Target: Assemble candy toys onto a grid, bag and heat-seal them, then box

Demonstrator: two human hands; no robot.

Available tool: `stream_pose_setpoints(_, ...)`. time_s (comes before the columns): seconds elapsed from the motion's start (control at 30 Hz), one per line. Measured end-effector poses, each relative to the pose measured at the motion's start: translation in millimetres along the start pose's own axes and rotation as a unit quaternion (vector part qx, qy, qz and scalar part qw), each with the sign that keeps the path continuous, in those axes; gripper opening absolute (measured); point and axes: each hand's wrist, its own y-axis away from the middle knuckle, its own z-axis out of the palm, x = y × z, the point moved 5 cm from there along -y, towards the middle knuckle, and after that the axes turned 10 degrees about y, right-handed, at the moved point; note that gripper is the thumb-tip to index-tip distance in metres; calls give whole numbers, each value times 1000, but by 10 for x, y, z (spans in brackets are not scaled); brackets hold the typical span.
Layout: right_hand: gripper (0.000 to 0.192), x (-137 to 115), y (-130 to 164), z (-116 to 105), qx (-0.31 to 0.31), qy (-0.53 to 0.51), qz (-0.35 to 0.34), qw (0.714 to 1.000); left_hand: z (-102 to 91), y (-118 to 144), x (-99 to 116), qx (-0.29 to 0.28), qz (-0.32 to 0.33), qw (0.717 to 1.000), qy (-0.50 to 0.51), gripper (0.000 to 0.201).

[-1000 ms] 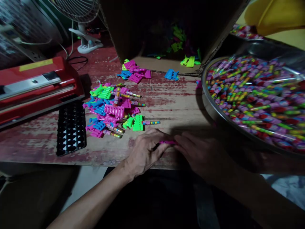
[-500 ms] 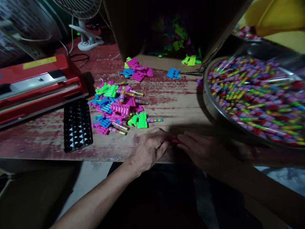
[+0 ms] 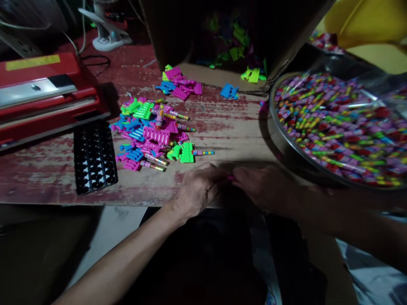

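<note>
We pinch a small pink piece (image 3: 229, 178) between our left hand (image 3: 199, 189) and right hand (image 3: 261, 187), fingertips closed on it, the heap of coloured toys (image 3: 152, 134) just beyond our left.

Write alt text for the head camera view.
Left hand and right hand meet at the table edge, pinching a small pink piece. Bright plastic toy parts are piled beyond; a metal basin of candies sits right.
</note>
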Motion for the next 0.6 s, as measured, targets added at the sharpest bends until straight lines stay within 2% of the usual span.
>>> stream_pose_setpoints(0.1,19,17,-24,-13,-10,-10,12,1000,13,4,-21,5,-2,1000,4,20)
stream_pose_setpoints(0.27,15,102,-40,-16,-84,-112,60,988,10,6,-34,6,-39,999,7,19)
stream_pose_setpoints(0.4,25,149,-7,-47,-59,-184,53,980,-8,9,-9,8,-21,1000,-8,17)
stream_pose_setpoints(0.47,27,151,7,-38,-55,-164,33,984,-15,9,-8,16,-15,1000,-11,16)
stream_pose_setpoints(0.6,25,138,5,79,-95,-76,-9,993,-3,-8,0,8,-13,1000,-22,18)
